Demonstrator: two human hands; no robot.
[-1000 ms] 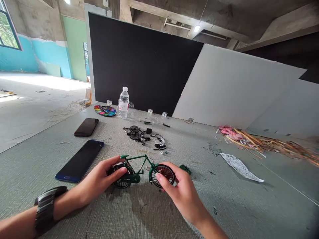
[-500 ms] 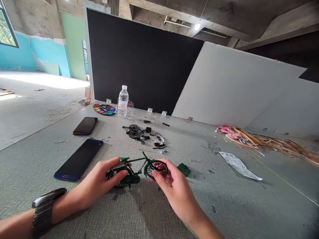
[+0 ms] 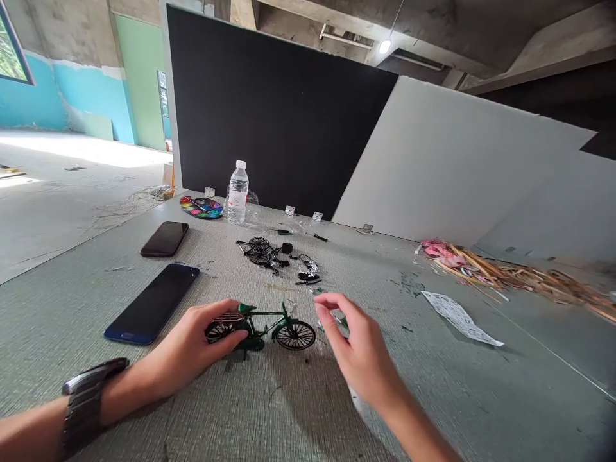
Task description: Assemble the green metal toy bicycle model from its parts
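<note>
Head: smartphone (image 3: 151, 303) near green toy bicycle (image 3: 264, 314)

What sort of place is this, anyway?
Probably an unfinished building used as a makeshift craft workshop. The concrete ceiling is bare, a large black board stands behind the long work surface, and that surface holds a green model bicycle, a watercolour palette and a pile of wooden strips.

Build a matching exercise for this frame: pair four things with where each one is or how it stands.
Things:
1. left hand
2. right hand
3. plastic water bottle
4. watercolour palette

Places and states:
A. lying flat beside the bottle
B. resting on the green model bicycle
C. standing upright near the far edge of the table
D. raised, off the bicycle

Pairs: 1-B, 2-D, 3-C, 4-A
</note>
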